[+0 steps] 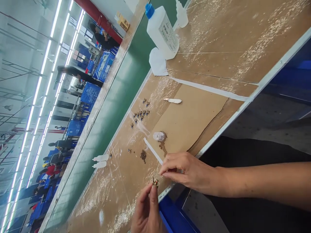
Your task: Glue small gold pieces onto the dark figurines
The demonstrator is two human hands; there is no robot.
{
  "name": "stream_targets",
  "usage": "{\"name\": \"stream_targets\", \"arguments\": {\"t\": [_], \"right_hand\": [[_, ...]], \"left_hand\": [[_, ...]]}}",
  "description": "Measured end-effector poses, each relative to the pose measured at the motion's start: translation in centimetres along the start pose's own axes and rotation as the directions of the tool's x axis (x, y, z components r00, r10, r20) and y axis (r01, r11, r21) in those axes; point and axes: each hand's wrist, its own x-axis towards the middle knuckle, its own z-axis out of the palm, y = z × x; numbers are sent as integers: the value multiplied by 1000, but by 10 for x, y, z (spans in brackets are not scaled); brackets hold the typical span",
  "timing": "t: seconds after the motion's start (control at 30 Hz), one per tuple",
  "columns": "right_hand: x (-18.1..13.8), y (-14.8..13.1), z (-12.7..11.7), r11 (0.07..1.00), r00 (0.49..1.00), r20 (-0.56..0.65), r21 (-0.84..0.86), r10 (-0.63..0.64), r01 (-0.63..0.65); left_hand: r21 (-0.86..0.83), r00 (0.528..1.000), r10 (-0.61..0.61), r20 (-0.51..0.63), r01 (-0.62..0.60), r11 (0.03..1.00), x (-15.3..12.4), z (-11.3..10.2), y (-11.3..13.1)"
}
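Ahead of the left hand (147,207) and right hand (181,170) stood a long, smooth green panel (118,92). Beyond it, to the right, blue plastic mesh crates (91,93) were located near a person in dark clothing (81,75). A thick red cylindrical pipe (98,15) was positioned farther right. Straight white tube lights (49,55) hung in rows, well above hand level.

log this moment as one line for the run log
left hand: pinching small metallic piece | right hand: close by, grip unclear | nearby: pile of small dark pieces, translucent container
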Motion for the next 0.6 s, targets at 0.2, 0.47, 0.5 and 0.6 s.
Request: {"name": "stream_targets", "arguments": {"t": [0.2, 0.47, 0.5, 0.6], "right_hand": [[-6, -4, -2, 988, 992, 44, 99, -121, 116], [-12, -4, -7, 959, 960, 16, 48, -279, 278], [-12, -4, -8, 954, 955, 15, 30, -297, 297], [-13, -4, -10, 941, 941, 22, -2, -339, 339]], "left_hand": [[35, 967, 240, 90, -244, 969, -19, -4, 6], [70, 812, 526, 252, -558, 827, -14, -3, 12], [84, 803, 534, 265, -571, 817, -14, -3, 14], [69, 780, 566, 268, -602, 796, -14, -2, 16]]}}
